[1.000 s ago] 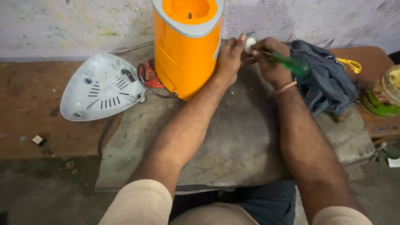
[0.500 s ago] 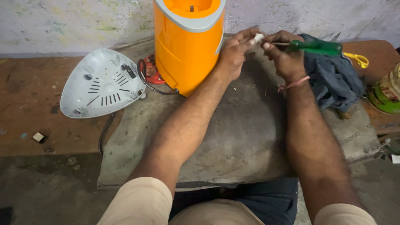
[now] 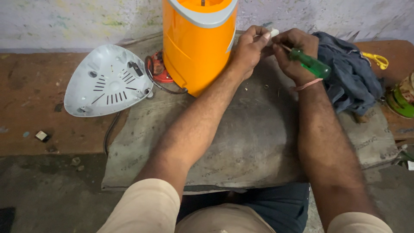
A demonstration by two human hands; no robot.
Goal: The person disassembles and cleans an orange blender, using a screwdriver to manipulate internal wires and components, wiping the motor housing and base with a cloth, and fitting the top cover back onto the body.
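Grey-matted surface (image 3: 258,142): my left hand (image 3: 248,47) pinches small white part (image 3: 273,32); right hand (image 3: 295,49) grips green screwdriver (image 3: 312,64), lower than before.

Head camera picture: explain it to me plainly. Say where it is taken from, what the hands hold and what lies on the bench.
The camera sits on the person's head and looks down over both forearms at a workbench. The left hand pinches a small white part. The right hand holds a green-handled screwdriver with its tip at that part. Beside them stands an orange appliance body on a grey mat. Its grey base cover lies to the left. A dark blue cloth and yellow scissors lie to the right.
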